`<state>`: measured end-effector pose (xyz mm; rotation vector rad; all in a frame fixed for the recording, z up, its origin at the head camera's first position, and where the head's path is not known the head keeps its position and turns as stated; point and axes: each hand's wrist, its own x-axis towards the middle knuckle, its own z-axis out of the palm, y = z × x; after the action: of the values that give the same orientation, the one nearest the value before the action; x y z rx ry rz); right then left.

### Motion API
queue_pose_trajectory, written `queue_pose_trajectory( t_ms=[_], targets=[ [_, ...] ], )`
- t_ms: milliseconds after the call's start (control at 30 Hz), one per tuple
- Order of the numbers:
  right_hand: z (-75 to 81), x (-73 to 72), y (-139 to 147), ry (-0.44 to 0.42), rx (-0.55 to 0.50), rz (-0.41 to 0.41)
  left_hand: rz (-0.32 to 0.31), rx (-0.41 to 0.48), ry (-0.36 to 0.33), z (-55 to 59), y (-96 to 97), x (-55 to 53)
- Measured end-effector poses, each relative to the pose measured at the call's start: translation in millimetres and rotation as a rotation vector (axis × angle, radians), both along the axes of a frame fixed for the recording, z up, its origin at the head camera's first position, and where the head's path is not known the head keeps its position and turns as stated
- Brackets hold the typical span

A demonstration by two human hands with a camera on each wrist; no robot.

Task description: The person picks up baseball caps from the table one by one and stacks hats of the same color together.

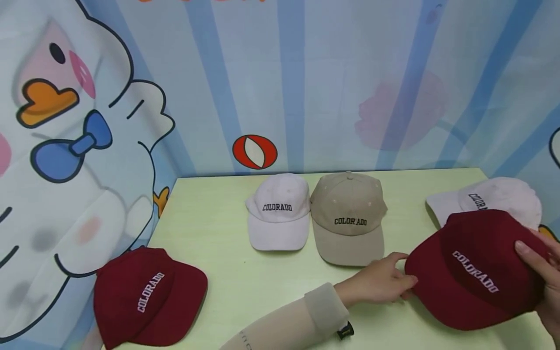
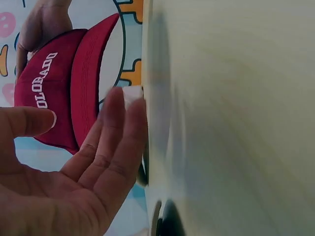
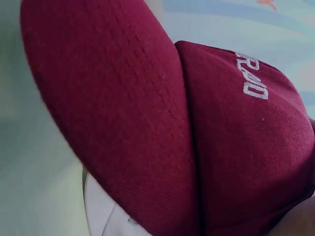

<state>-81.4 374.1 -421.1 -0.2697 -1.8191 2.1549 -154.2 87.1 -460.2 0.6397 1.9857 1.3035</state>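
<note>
A dark red baseball cap [image 1: 477,272] with white COLORADO lettering is held up off the table at the right by my right hand [image 1: 550,278]. The thumb lies on the crown and the fingers are behind it. My left hand [image 1: 380,281] reaches toward the brim's left edge. In the left wrist view its fingers [image 2: 101,164] are spread and nearly straight, with the red cap [image 2: 56,88] beyond them. Contact with the brim cannot be made out. The right wrist view is mostly filled by the cap's brim [image 3: 113,108].
On the pale table [image 1: 227,291] a white cap [image 1: 280,214] and a beige cap [image 1: 349,218] sit side by side at the back. Another white cap [image 1: 507,197] lies behind the held one. A second dark red cap [image 1: 148,296] is at the left edge. A printed backdrop surrounds the table.
</note>
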Motion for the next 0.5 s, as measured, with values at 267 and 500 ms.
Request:
queue_pose_trajectory(
  t_ms=[267,500],
  targets=[
    [12.5,-12.0,-36,0.073,-0.089,0.034,0.0,0.03,0.098,3.4,-37.7,-14.0],
    [14.3,-20.8,-61,0.006,-0.11,0.236,0.139,0.086,0.292,15.5,-73.2,-29.2]
  ],
)
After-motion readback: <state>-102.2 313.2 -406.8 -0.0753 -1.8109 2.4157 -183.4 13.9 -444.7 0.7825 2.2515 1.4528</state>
